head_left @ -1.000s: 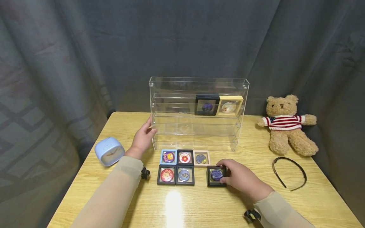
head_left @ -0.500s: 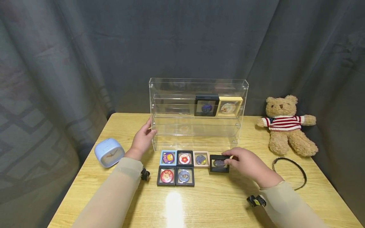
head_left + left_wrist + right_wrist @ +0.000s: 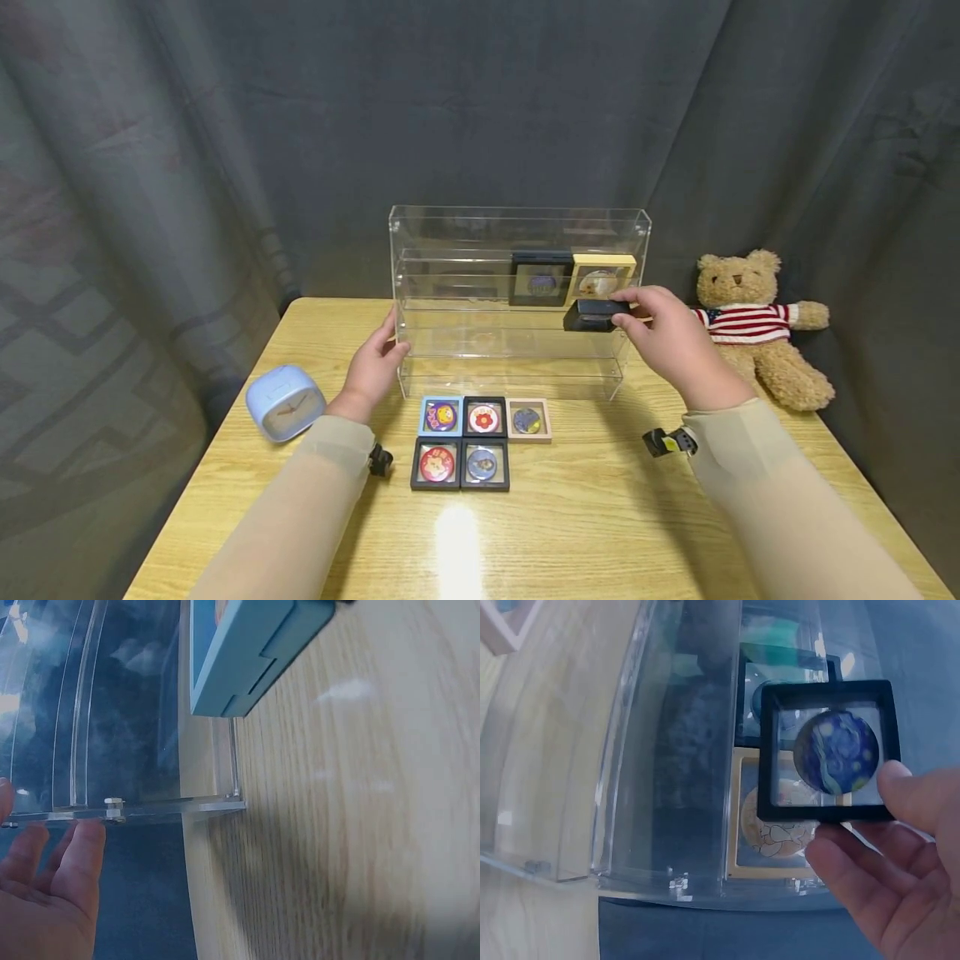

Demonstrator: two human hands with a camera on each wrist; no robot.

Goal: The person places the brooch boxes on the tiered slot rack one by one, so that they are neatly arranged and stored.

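Five frames (image 3: pixel 484 417) lie before the rack (image 3: pixel 495 328). My left hand (image 3: pixel 375 364) holds its left side; my right hand (image 3: pixel 667 333) pinches a black frame (image 3: pixel 590 315).

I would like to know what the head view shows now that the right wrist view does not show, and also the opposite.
Only the head view shows the teddy bear, the light blue clock and the left hand touching the side of the clear display rack.

Only the right wrist view shows the front of the held black frame, with its round badge of blue swirls and yellow spots.

Both show the right hand holding that frame, the rack, and on it the yellow frame and another black frame.
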